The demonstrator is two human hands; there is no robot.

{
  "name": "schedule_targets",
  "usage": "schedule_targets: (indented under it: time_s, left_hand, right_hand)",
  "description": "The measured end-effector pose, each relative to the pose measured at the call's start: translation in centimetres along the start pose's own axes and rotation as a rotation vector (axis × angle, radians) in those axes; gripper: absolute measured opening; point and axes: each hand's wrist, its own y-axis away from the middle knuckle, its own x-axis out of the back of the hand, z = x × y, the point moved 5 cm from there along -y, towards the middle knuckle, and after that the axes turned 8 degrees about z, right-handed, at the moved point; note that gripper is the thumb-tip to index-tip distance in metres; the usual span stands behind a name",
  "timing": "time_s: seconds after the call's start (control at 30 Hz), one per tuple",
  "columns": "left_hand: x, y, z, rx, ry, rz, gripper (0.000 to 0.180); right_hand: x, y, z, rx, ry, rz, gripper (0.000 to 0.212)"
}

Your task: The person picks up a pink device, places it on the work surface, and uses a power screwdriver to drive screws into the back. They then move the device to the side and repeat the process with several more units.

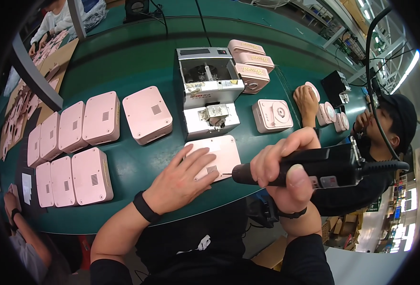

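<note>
My left hand (pixel 179 173) lies with spread fingers on a flat pink plastic housing (pixel 225 152) near the table's front edge. The housing has a slotted vent and holes at its corners. In my right hand (pixel 281 173) is a black corded electric screwdriver (pixel 333 166), gripped about its body and held nearly level. Its thin bit points left and appears to reach the housing's lower right corner; whether it touches, I cannot tell. Just beyond the housing stands a silver screw feeder (pixel 205 95) with a window on top.
Several pink housings (pixel 93 175) stand in rows at left, with a single larger-looking one (pixel 147 114) beside the feeder. Pink units (pixel 271 115) sit at right, near a co-worker's hand (pixel 306 102). A grey post (pixel 36 76) rises at left. Other people sit around the green table (pixel 138 190).
</note>
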Motion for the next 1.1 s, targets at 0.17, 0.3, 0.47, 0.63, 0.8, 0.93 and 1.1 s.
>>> schedule_targets:
  time_s: [0.17, 0.3, 0.47, 0.63, 0.8, 0.93, 1.1]
  left_hand:
    - [1.4, 0.4, -1.4, 0.199, 0.024, 0.056, 0.068]
    - [0.9, 1.2, -2.7, 0.408, 0.162, 0.059, 0.087]
    - [-0.6, 1.8, -3.6, 0.478, 0.290, 0.045, 0.095]
    - [-0.7, 1.6, -4.0, 0.425, 0.250, 0.053, 0.093]
    - [-0.9, 2.0, -4.3, 0.426, 0.248, 0.072, 0.092]
    - [-0.8, 1.9, -4.3, 0.429, 0.242, 0.083, 0.089]
    - [-1.0, 1.9, -4.4, 0.427, 0.263, 0.051, 0.092]
  right_hand:
    - [0.1, 0.4, 1.2, -0.034, -0.013, -0.011, 0.038]
    - [0.0, 0.4, 1.5, -0.046, -0.009, -0.008, 0.039]
    - [-0.1, 0.6, 1.5, -0.054, 0.047, 0.015, 0.040]
    - [-0.4, 0.7, 1.3, -0.043, 0.081, 0.054, 0.042]
    - [-0.6, 0.7, 1.8, -0.072, 0.092, 0.046, 0.042]
    - [-0.3, 0.5, 2.0, -0.071, 0.061, 0.067, 0.043]
    - [-0.6, 1.0, 1.6, -0.051, 0.110, 0.025, 0.042]
